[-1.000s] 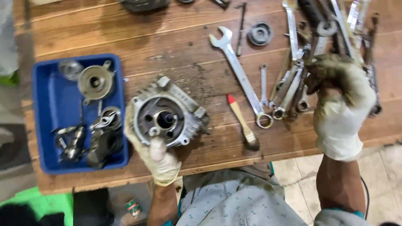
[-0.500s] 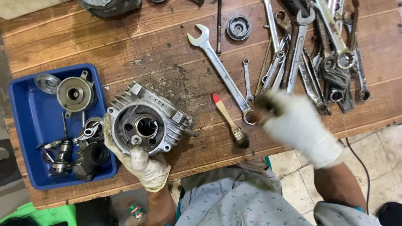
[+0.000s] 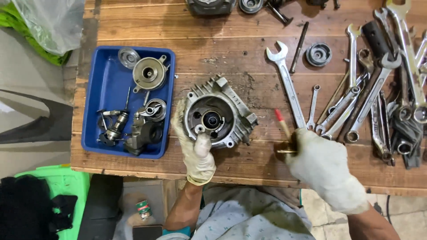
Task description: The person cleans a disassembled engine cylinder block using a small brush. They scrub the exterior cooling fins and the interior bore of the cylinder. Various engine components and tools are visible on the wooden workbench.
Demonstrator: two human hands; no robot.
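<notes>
Engine casing (image 3: 218, 118) gripped by left hand (image 3: 195, 151); right hand (image 3: 322, 166) seemingly clasps paintbrush (image 3: 284, 129).

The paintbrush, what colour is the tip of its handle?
Red, on the paintbrush in the right hand; head view.

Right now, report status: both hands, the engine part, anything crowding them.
Left hand grips finned engine casing on wooden bench. Right hand closed on red-tipped brush. Large spanner lies close beside brush; blue parts tray left of casing.
</notes>
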